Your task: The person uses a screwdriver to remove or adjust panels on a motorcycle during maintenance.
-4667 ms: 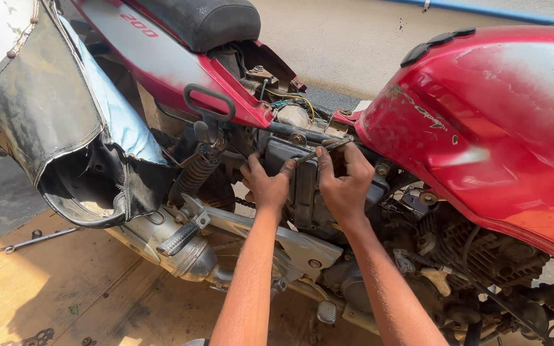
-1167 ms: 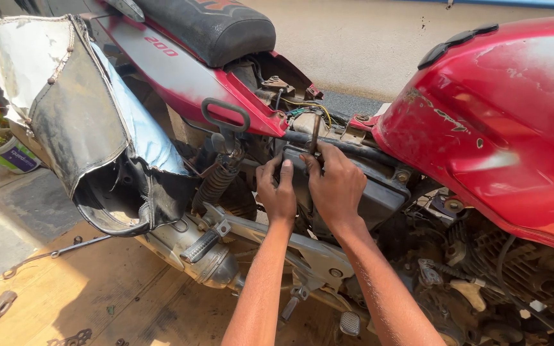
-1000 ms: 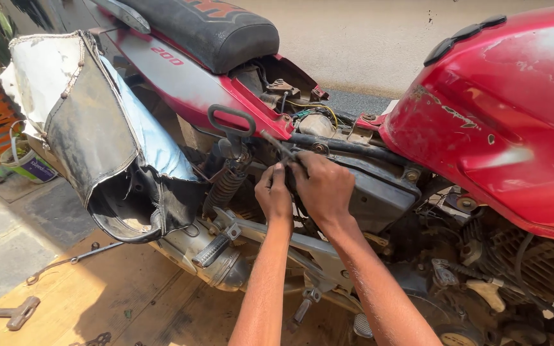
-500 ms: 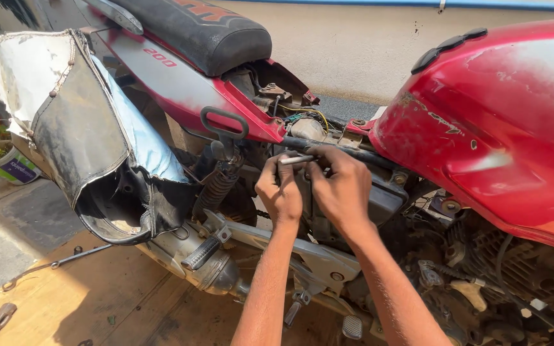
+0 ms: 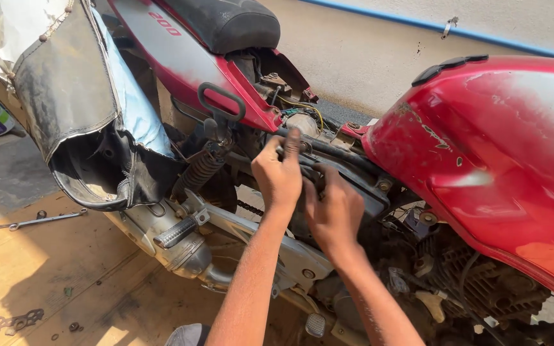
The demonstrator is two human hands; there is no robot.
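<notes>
At frame centre my right hand [image 5: 336, 214] presses flat, fingers spread, on the black side box [image 5: 354, 182] under the seat, while my left hand [image 5: 279, 176] pinches its upper edge, fingers clenched. I judge the box stiff, light plastic, greasy, best gripped by its rim. Beyond, the red fuel tank [image 5: 501, 160] fills the right, the black seat [image 5: 226, 22] the top.

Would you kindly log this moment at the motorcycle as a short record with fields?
Setting: red motorcycle, side panel off, parked on a wooden floor
Left hand: on the black housing under the seat, fingers raised
Right hand: pressed against the same housing
Nearby: spanner on the floor; covered bag at the rear
</notes>
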